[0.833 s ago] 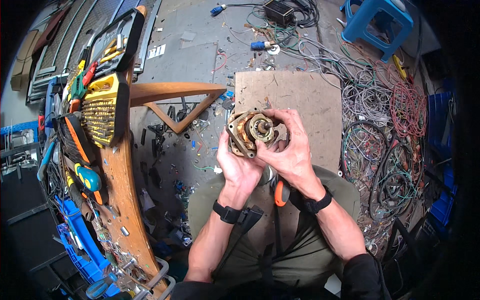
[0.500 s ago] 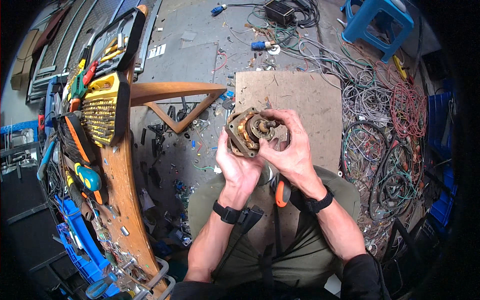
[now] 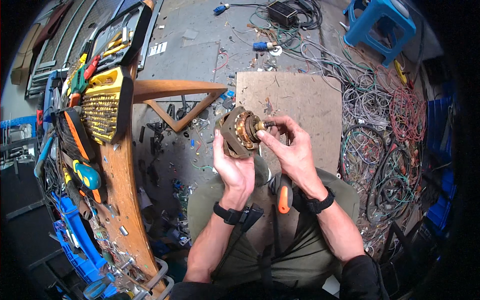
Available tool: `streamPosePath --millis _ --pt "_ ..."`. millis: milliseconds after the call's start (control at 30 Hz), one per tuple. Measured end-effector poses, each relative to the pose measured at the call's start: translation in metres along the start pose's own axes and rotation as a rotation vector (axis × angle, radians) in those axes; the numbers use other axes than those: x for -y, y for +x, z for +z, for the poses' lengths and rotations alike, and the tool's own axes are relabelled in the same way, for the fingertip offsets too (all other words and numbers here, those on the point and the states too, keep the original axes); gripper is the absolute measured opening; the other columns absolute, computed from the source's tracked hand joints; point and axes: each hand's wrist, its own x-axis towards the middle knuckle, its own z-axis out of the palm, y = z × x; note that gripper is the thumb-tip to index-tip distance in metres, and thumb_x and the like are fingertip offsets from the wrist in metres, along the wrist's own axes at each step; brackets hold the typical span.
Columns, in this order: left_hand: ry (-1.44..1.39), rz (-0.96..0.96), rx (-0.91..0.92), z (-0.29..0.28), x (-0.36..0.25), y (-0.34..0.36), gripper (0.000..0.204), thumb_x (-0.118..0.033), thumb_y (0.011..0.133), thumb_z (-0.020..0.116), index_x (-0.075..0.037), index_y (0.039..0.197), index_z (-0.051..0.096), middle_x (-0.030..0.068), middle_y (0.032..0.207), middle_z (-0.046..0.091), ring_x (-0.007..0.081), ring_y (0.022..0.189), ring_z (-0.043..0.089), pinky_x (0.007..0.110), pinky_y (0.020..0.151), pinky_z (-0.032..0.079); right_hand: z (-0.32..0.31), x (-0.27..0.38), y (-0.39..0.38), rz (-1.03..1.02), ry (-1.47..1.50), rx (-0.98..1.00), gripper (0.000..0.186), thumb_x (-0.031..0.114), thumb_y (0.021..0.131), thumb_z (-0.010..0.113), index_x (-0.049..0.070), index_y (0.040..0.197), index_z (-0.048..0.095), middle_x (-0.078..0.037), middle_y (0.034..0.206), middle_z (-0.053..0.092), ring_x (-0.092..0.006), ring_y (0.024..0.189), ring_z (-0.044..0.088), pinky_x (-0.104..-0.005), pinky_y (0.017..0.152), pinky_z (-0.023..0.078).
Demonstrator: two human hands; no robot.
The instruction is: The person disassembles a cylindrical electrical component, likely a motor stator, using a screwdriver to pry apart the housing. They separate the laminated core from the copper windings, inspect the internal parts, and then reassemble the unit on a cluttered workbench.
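Observation:
My left hand (image 3: 234, 170) is closed around a small electric motor (image 3: 235, 134) from below and from the left. The motor has a dull square metal frame, and copper windings (image 3: 245, 129) show on its right side. My right hand (image 3: 295, 155) pinches the motor shaft (image 3: 261, 126) between thumb and fingers. The shaft points to the right and has a threaded tip. Below my right palm sticks out an orange and grey tool handle (image 3: 284, 196); its upper end is hidden, and I cannot tell whether the hand grips it.
Beneath the motor lies a brown board (image 3: 305, 95). On the left a wooden bench (image 3: 117, 195) carries a yellow bit case (image 3: 102, 107) and several hand tools. Tangled wires (image 3: 375, 115) cover the floor at right, near a blue stool (image 3: 380, 30). Scraps litter the grey floor.
The motor has turned so that its shaft points more to the right. My right thumb and fingers have shifted along the shaft toward its tip. The orange handle has swung slightly.

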Motion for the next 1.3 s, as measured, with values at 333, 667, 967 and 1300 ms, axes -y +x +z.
streamPosePath --millis 333,667,967,1300 --pt "0.123 0.163 0.029 0.0 0.004 -0.005 0.052 -0.046 0.112 0.045 -0.008 0.145 0.055 0.0068 0.142 0.063 0.0219 0.129 0.061 0.042 0.111 0.047 -0.002 0.006 0.001 0.167 0.126 0.022 0.027 0.016 0.094 0.081 -0.004 0.11 0.072 0.003 0.081 0.062 -0.0045 0.074 0.051 -0.0227 0.07 0.045" --pt "0.145 0.141 0.052 -0.001 -0.004 -0.003 0.057 -0.053 0.11 0.046 -0.007 0.143 0.054 0.0066 0.14 0.064 0.0211 0.126 0.062 0.041 0.11 0.048 0.001 0.006 -0.002 -0.022 0.086 0.057 0.028 0.011 0.091 0.082 -0.001 0.115 0.072 0.0 0.096 0.067 -0.0065 0.086 0.055 -0.0256 0.08 0.049" --pt "0.172 0.189 0.024 -0.009 0.0 0.003 0.058 -0.053 0.109 0.048 -0.007 0.143 0.055 0.008 0.138 0.065 0.0219 0.124 0.064 0.042 0.106 0.052 0.003 0.01 0.0 0.164 0.217 0.053 0.023 0.014 0.094 0.081 -0.002 0.106 0.07 0.002 0.089 0.066 -0.0029 0.079 0.053 -0.0208 0.07 0.047" --pt "0.227 0.124 0.037 -0.003 -0.004 0.001 0.062 -0.057 0.109 0.039 -0.008 0.143 0.054 0.0093 0.139 0.064 0.023 0.125 0.064 0.044 0.106 0.053 0.0 0.005 -0.001 0.039 0.007 0.044 0.019 0.014 0.095 0.08 0.0 0.098 0.069 0.0 0.082 0.066 -0.005 0.079 0.056 -0.0238 0.072 0.047"
